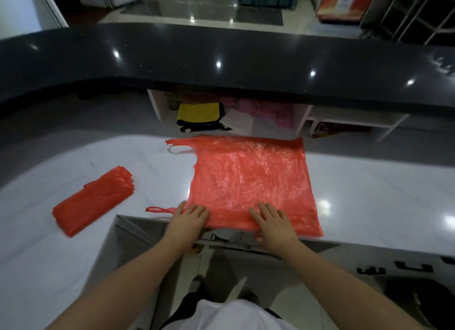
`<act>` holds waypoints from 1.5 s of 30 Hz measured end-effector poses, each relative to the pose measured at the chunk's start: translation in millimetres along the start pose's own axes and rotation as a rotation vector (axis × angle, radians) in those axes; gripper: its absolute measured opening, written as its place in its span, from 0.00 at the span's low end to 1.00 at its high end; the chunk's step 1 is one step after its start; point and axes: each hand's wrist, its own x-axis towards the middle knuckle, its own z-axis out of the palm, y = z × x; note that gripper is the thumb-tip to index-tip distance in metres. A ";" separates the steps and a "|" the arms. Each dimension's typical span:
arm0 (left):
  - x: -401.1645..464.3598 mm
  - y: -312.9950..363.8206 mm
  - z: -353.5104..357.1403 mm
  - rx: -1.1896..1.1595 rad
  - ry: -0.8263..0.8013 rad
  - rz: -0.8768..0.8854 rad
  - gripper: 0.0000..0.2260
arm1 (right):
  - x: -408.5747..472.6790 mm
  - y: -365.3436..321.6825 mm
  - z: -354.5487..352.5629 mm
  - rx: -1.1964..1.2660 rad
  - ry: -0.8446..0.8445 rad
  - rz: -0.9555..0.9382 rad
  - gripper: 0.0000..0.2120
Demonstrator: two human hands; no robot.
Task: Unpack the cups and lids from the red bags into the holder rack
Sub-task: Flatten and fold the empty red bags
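Both hands (189,219) flat on red bag (248,182); contents unseen.

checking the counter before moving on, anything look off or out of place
Slightly: the flat red bag overhangs the counter edge, pinned under both hands, left and right. A folded bag lies to its left. No cups, lids or rack show.

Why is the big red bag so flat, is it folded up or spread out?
Spread out. The big red bag lies flat on the white counter, both handles showing, with the left hand and right hand pressing its near edge. The smaller red bag is folded.
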 end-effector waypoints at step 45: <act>196.7 -48.9 -121.8 -0.195 -0.168 0.442 0.12 | 54.8 136.2 -32.4 0.118 0.024 -0.095 0.27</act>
